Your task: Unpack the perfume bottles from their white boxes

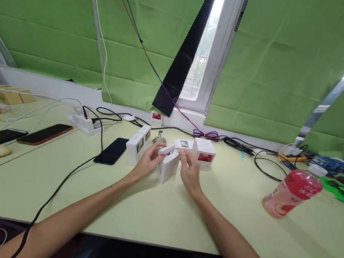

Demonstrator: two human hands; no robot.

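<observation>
A small white cardboard box (pixel 168 169) stands upright on the table, its top flap raised. My left hand (pixel 148 159) pinches the flap at the box's upper left between thumb and fingers. At the upper right edge, my right hand (pixel 190 171) has its fingers closed on the box's rim or side flap. Just behind the box is a clear glass bottle (pixel 160 137), partly hidden by my left hand. White printed boxes stand close by: one box (pixel 137 145) to the left, another box (pixel 204 154) to the right, and a box lying flat (pixel 183 144) between them.
A dark phone (pixel 111 151) lies left of the boxes, with a black cable (pixel 69 175) crossing the table beside it. Farther left are a power strip (pixel 85 123) and more phones (pixel 44 133). A pink drink bottle (pixel 292 192) stands on the right. Cables (pixel 205 134) run along the back.
</observation>
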